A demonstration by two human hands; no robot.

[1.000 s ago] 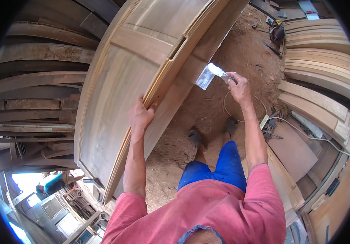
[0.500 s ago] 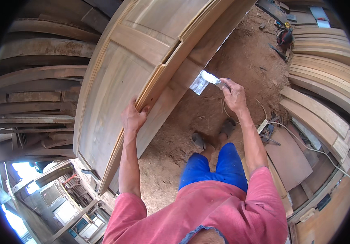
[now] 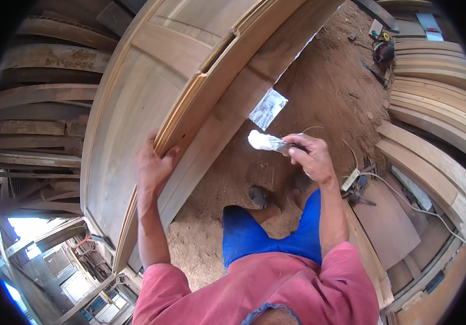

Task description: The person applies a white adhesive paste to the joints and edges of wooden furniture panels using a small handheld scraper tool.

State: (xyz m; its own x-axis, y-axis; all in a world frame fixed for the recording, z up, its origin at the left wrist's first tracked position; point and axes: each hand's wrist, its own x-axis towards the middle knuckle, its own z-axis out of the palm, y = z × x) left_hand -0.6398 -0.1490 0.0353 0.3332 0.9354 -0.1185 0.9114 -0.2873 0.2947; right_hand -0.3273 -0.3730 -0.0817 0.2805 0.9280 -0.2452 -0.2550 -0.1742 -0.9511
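Observation:
My left hand (image 3: 155, 165) grips the near edge of a panelled wooden door (image 3: 127, 92), with the thumb on its edge face and the fingers over the front. In my right hand (image 3: 310, 156) is a paintbrush (image 3: 268, 142), held by its handle between thumb and fingers. Thick white paint covers its bristles, which point left toward the door and touch nothing. Just beyond the brush, a squarish white-coated piece (image 3: 268, 109) juts out from the door's far side. A ragged white line runs along that far edge.
Stacked boards (image 3: 433, 92) lie along the right, beside a red-and-black power tool (image 3: 383, 51). A pale cable (image 3: 406, 197) crosses a brown sheet (image 3: 384, 216) near a power strip (image 3: 350, 180). Curved timber (image 3: 48, 92) fills the left. My feet stand on the dirt floor (image 3: 216, 216).
The brush has come off the white-coated piece and moved toward me. My left hand and the door sit further left in view, and my legs have spread apart.

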